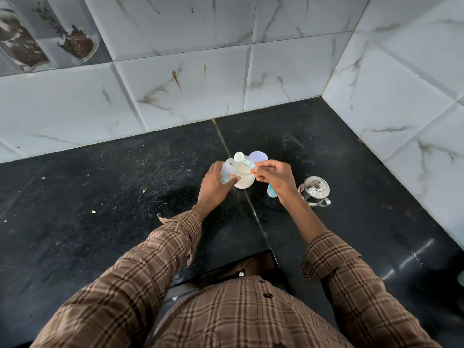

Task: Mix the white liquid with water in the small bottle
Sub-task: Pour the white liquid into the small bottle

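Now | right hand (272,178) pinching pale blue plastic scoop (244,160), handle running up-left, bowl over small clear bottle (229,172) | left hand (213,185) gripping bottle (tilted) beside white tub (243,179)

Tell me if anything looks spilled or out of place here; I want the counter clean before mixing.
Yes, slightly. Wet-looking droplets and smears sit on the black counter near the right hand, beside the steel kettle. Pale crumbs dot the counter to the left. The tub and small bottle stand upright.
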